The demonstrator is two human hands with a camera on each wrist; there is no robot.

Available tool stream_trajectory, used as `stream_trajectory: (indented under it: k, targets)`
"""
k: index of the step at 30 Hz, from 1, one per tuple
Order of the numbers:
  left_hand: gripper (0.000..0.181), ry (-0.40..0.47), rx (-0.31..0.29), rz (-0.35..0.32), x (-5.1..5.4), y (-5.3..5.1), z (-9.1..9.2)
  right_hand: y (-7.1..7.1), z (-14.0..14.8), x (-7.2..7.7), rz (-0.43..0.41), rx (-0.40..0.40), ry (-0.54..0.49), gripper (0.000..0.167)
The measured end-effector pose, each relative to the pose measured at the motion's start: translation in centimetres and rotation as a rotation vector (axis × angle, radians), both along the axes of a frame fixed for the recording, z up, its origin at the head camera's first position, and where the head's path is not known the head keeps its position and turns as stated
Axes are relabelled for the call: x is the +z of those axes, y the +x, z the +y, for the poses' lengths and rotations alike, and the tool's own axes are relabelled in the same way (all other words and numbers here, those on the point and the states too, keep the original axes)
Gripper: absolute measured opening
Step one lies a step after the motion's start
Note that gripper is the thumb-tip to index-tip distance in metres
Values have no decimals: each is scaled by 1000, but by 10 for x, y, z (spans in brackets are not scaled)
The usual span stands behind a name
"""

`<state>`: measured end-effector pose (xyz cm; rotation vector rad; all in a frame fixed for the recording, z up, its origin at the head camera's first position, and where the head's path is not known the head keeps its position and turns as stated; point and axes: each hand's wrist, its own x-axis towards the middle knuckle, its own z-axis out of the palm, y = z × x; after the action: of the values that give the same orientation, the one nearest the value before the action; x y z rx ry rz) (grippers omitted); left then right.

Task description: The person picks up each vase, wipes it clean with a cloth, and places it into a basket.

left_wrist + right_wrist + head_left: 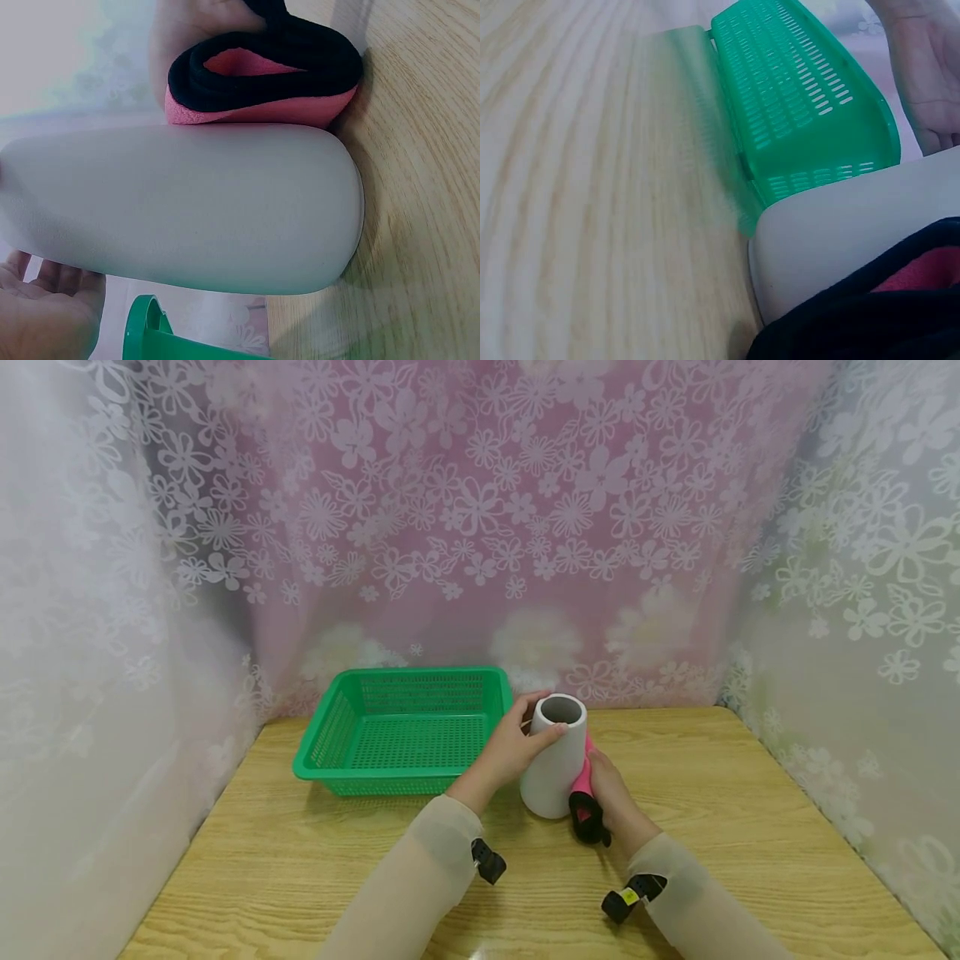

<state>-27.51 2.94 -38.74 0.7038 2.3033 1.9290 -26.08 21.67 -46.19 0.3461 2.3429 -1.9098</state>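
Note:
A tall white vase (551, 777) stands upright on the table, its round mouth facing up. My left hand (513, 747) grips it near the top from the left, with the thumb at the front rim. In the left wrist view the same vase (187, 210) fills the middle. Against the vase's right side, my right hand (611, 789) holds a pink fabric piece (583, 783) with a thick black edge that forms an open loop. The fabric's pink side (300, 109) touches the vase wall. Most of the right hand's fingers are hidden behind the fabric.
A green perforated plastic basket (405, 774) sits on the wooden table (300, 877), just left of the vase. Patterned floral curtains (480, 527) hang behind the table and on both sides. A small black camera (489, 860) is strapped to each wrist.

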Motion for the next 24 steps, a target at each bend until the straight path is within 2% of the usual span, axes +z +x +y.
stream_trajectory:
  k: [7, 15, 24]
  targets:
    - [62, 5, -4, -5, 0, 0, 0, 0, 3, 6, 9, 21, -45, 60]
    - [63, -1, -3, -1, 0, -1, 0, -1, 4, 8, 47, 66, -13, 60]
    - [62, 4, -5, 5, 0, -1, 0, 3, 7, 12, 68, 44, 163, 59]
